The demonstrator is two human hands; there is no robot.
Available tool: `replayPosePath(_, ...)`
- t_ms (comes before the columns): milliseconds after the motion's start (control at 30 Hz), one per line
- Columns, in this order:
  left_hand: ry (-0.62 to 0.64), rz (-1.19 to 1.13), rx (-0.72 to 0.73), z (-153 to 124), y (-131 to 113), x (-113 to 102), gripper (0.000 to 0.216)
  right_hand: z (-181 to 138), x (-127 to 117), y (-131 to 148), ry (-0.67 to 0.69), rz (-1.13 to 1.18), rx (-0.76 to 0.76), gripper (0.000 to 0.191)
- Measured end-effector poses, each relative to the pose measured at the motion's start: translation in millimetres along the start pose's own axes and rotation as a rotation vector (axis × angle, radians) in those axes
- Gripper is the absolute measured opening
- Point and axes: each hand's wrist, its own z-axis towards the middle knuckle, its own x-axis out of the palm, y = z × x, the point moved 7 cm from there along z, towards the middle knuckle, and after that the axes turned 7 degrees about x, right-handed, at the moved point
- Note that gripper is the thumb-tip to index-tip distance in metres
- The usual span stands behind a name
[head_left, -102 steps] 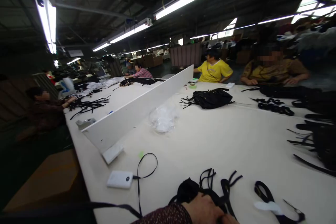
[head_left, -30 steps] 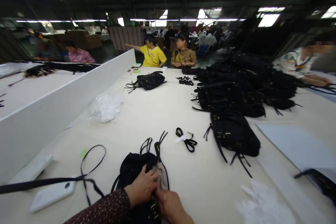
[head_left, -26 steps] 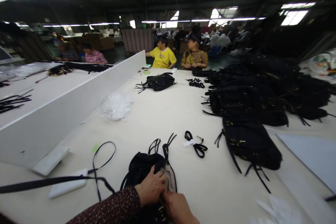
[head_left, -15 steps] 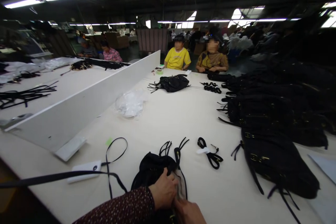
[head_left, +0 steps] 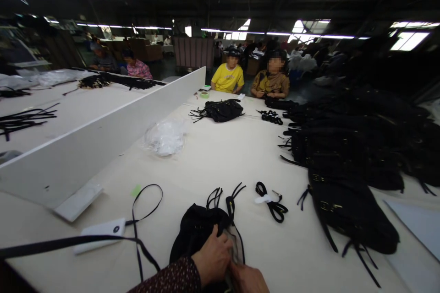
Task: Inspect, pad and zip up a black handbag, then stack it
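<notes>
"Where's the bag (head_left: 195,224)?"
"On the surface (head_left: 220,160). The left hand (head_left: 213,256) has a grip on its open side. The right hand (head_left: 250,279) is beside it, fingertips hidden, so I can't tell its grip."
"What could go wrong?"
"The sleeve (head_left: 173,278) might snag the cord (head_left: 137,240) left of the bag and drag the box (head_left: 103,228)."

Right hand (head_left: 250,279) cut by bottom edge, black bag (head_left: 194,230) partly hidden behind left hand (head_left: 213,256)

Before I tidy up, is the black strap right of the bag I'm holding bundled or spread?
Bundled: the strap lies in loops, with a white wrap across it.
</notes>
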Motion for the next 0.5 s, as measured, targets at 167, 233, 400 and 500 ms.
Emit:
replayPosePath(167, 0.033, -0.064, 0.000, -2, -3, -3, 0.031, -9, -5, -8, -0.067, 0.051, 0.052, 0.028)
replayPosePath(233, 0.061, -0.096, 0.001, -2, -6, -5, 0.032, -11, 1, -12, -0.090, 0.038, 0.082, 0.024)
replayPosePath(400, 0.221, -0.200, -0.034, 5, -4, 1, 0.035, -4, 22, -19, -0.084, 0.030, 0.100, 0.023)
replayPosePath(500, 0.295, -0.241, -0.035, 7, -7, 4, 0.037, -6, 23, -19, -0.077, 0.067, 0.128, 0.023)
